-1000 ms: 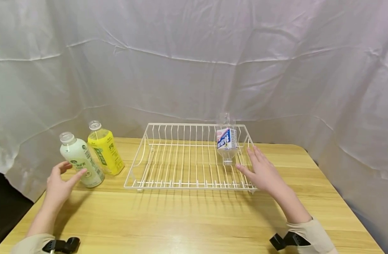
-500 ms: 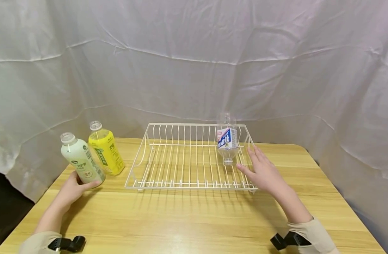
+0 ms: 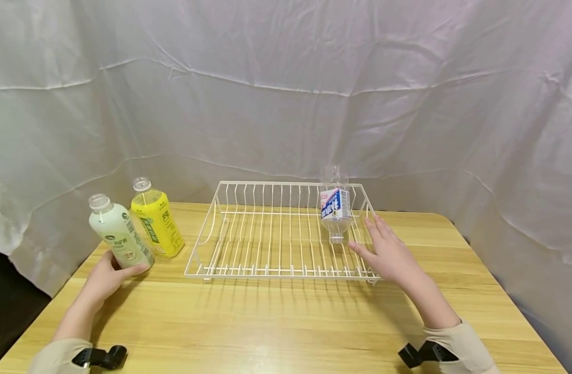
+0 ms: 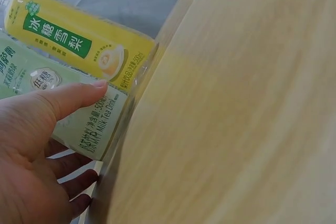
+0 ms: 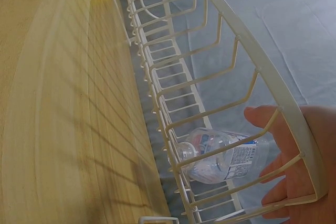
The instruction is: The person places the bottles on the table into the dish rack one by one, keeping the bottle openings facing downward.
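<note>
My left hand (image 3: 105,278) is at the lower part of a pale green milk tea bottle (image 3: 119,236), which stands upright. In the left wrist view its thumb (image 4: 79,98) lies across the label while the other fingers go round the far side, partly hidden. Right beside it stands a yellow pear drink bottle (image 3: 157,223). My right hand (image 3: 390,252) rests at the right end of a white wire dish rack (image 3: 281,278), fingers straight. A clear plastic bottle (image 3: 334,205) with a blue and white label lies in the rack's right part, neck toward me.
The rack stands mid-way back on a wooden table (image 3: 267,327). A grey-white cloth (image 3: 281,93) hangs behind and along both sides. Each wrist carries a black camera strap (image 3: 101,357).
My left hand has come down and right, from beside the milk tea bottle's middle to around its lower part. My right hand, the rack and the clear bottle stay in place.
</note>
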A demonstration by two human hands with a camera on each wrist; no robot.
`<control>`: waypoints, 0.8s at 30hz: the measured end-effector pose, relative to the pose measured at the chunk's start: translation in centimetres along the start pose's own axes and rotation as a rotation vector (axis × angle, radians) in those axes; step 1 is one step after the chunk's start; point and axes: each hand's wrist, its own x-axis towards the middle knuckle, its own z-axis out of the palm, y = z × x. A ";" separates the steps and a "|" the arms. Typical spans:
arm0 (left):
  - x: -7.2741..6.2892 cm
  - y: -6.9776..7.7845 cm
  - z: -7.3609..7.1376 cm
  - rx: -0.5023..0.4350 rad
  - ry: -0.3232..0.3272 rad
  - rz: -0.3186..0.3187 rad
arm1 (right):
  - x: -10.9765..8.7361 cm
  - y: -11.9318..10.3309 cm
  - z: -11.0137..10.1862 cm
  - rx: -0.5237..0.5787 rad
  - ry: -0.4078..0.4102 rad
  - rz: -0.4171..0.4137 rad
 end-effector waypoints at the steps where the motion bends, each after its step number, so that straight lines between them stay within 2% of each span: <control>1: 0.0 0.0 0.0 -0.002 0.008 -0.001 | 0.0 0.0 0.0 0.000 0.000 0.000; 5: -0.1 0.3 0.0 -0.022 0.054 0.007 | 0.0 0.0 0.0 0.002 -0.001 0.000; 10: -0.4 0.8 -0.5 -0.007 0.156 0.028 | 0.0 0.0 0.0 0.000 0.001 0.000; 14: -0.8 1.6 -1.3 0.060 0.240 0.043 | 0.1 0.0 0.1 0.001 0.001 0.000; 18: -1.2 2.9 -2.0 0.117 0.324 0.089 | 0.0 0.0 0.1 0.008 -0.002 0.002; 24: -2.2 5.5 -2.9 0.297 0.463 0.152 | 0.0 -0.1 0.0 0.010 0.003 0.002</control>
